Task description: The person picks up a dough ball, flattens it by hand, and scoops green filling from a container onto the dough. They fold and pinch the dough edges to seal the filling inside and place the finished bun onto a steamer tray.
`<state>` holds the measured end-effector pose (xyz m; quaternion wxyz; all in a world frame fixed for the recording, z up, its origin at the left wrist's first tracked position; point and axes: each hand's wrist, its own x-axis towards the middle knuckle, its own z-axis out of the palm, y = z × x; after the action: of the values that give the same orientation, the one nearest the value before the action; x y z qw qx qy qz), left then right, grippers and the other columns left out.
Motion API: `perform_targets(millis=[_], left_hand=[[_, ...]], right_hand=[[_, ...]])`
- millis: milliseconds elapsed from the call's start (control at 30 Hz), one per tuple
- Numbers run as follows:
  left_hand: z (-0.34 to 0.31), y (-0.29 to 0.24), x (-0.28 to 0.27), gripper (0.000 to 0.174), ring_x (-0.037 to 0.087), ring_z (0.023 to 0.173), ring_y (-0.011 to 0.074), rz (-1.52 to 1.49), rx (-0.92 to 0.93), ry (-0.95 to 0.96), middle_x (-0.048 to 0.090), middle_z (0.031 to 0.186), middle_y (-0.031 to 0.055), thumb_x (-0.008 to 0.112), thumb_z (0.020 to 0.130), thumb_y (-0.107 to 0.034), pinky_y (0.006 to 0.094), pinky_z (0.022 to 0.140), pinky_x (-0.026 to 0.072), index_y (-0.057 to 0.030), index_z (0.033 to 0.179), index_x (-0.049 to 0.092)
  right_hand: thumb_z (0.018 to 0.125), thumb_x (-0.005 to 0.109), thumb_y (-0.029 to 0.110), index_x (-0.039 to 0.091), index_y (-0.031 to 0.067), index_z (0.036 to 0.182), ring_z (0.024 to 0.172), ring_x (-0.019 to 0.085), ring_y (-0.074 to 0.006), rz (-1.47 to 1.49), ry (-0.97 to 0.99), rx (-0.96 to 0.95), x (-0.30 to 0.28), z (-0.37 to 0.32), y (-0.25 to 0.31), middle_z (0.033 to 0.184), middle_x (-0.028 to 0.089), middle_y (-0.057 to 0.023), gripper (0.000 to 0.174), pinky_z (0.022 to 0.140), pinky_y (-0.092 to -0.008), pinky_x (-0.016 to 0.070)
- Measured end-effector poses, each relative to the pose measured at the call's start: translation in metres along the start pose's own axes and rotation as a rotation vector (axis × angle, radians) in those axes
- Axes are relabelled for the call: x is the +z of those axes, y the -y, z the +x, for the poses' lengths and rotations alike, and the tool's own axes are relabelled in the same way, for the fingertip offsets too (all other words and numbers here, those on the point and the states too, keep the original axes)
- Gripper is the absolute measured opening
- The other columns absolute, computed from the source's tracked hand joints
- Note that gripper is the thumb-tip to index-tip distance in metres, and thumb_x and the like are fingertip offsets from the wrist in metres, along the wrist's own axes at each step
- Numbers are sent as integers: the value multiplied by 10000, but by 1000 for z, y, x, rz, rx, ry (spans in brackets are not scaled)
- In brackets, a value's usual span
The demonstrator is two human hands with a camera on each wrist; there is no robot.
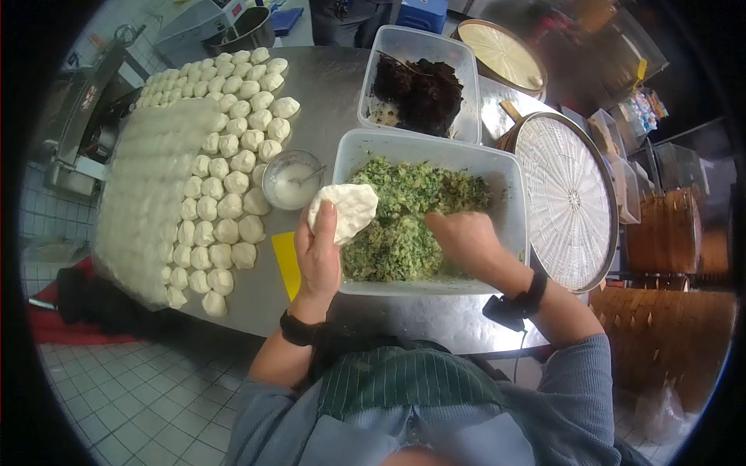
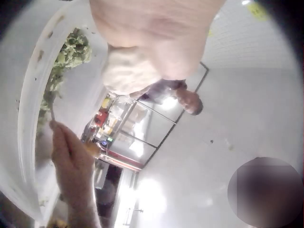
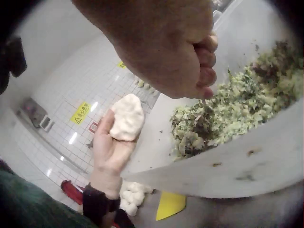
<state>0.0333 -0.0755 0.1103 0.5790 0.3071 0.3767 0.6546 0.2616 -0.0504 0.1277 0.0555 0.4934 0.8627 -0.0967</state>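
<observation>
1. Resting over or just beside the filling tub's (image 1: 513, 186) left rim, the flattened dough round (image 1: 351, 211) lay in the left hand (image 1: 318, 264), its fingers behind and thumb on the front. Whether it touched the rim, I couldn't tell.
2. It looked light, soft and slightly lumpy, likely to stretch or tear if pulled by one edge; broad support underneath with a gentle thumb seemed the best hold.
3. The right hand (image 1: 470, 241) had its fingers curled round a thin utensil (image 2: 52, 113) reaching into the chopped green filling (image 1: 400, 248). Its handle was mostly hidden. The filling looked moist, loose and crumbly, easier to lift in small amounts.
4. The tub's walls stood up around the filling, and the right forearm crossed its rim, so low sideways moves risked a knock.
5. Left of the tub sat a small bowl (image 1: 270, 192) with a spoon in it, a yellow piece (image 1: 286, 264) and rows of dough pieces (image 1: 230, 206), partly under clear plastic (image 1: 148, 202).
6. Beyond was a tub of dark filling (image 1: 427, 93); to the right, a woven tray (image 1: 571, 202).
</observation>
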Motion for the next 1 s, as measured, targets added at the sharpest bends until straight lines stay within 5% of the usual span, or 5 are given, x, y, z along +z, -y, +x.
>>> perform_targets(millis=[267,400,500,700,1000], left_hand=[[9,14,11,376,569,1081,169,96,-141,-47,572,1196,95,510,973,-265,307,905,462,0,1239,490],[1,32,24,359,569,1027,129,232,-315,77,582,1120,48,610,917,-219,282,853,470,-42,1212,507],[-3,41,36,319,579,962,101,284,-353,219,591,1062,34,649,872,-96,264,790,501,-45,1159,520],[-5,34,27,316,612,869,112,278,-193,18,606,1016,58,623,846,-5,264,713,554,-19,1138,503],[-13,19,3,392,627,939,163,77,-256,54,611,1063,88,588,821,51,320,778,553,-9,1195,491]], right_hand=[[885,603,234,672,31,999,759,640,-304,863,-31,204,-11,-36,-24,827,658,-177,243,681,-359,484],[889,595,212,673,22,977,731,642,-306,954,-92,165,-29,-55,-14,804,655,-179,223,655,-364,486],[886,589,190,676,23,957,687,638,-322,765,-238,113,-29,-59,-1,761,651,-170,201,619,-376,489],[866,595,163,679,58,925,644,629,-345,678,-310,48,-31,-62,-11,715,643,-160,148,596,-399,499],[801,510,107,559,52,750,595,630,-351,72,-50,57,33,-22,-18,638,621,-166,90,547,-444,496]])
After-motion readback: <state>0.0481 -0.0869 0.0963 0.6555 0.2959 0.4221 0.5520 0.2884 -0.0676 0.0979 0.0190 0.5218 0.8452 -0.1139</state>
